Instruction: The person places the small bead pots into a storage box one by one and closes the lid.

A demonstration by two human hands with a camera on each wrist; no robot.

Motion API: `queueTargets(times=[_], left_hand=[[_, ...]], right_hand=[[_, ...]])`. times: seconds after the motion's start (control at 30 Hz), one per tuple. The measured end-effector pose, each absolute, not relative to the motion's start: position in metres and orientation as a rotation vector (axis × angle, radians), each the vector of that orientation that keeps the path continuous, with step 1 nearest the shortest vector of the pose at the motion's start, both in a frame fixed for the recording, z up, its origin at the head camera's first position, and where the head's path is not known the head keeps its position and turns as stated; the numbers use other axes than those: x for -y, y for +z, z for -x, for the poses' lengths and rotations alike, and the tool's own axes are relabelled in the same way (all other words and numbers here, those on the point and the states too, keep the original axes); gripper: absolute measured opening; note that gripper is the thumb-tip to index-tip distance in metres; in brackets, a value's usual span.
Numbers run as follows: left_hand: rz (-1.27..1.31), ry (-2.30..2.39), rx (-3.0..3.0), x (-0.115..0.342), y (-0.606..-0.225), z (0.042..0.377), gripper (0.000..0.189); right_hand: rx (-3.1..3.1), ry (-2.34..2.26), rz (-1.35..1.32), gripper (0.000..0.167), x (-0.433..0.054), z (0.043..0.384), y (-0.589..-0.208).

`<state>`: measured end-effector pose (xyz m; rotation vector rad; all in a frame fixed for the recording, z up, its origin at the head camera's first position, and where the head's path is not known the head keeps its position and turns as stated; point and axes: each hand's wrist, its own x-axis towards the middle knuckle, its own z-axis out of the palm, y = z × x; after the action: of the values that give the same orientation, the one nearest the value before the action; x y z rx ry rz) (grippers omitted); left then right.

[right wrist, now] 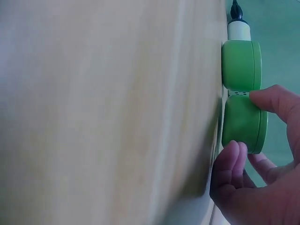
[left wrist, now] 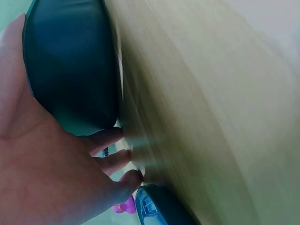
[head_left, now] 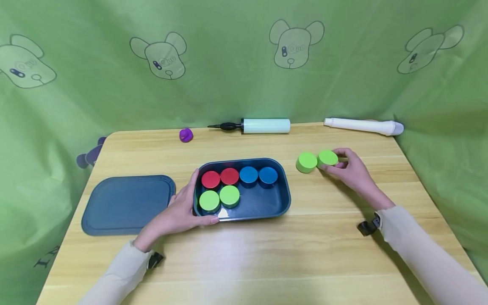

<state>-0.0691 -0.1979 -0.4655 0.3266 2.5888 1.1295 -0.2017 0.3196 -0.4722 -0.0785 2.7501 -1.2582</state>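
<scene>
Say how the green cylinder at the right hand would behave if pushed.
The green cylinder is probably stiff, its sides undented by the right hand. Squat and upright, it should slide rather than tip; its smooth sides may slip.

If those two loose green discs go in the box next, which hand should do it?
Probably the right hand: it pinches one loose disc, the other disc stands close beside it, and the box has bare space on that side. The left hand rests against the box's left end, better suited to steadying.
</scene>
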Motion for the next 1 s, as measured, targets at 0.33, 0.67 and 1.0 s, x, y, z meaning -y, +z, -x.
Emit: queueTargets(times=[0.33,0.67,1.0], left_hand=[[-0.312,1.132,-2.578,0.198,-0.465,0.068,0.142],[-0.323,1.134,-2.582,0.197,-0.465,0.069,0.142],[-0.331,1.125,-2.598,0.198,-0.465,0.069,0.142]], right_hand=[[-2.791,-1.309,-0.028,0.076,-0.32,0.186,-0.449],[-2.853,-1.404,0.013,0.068,-0.309,0.168,-0.436],[-2.798,-1.504,0.199,0.063,-0.276,0.147,-0.424]])
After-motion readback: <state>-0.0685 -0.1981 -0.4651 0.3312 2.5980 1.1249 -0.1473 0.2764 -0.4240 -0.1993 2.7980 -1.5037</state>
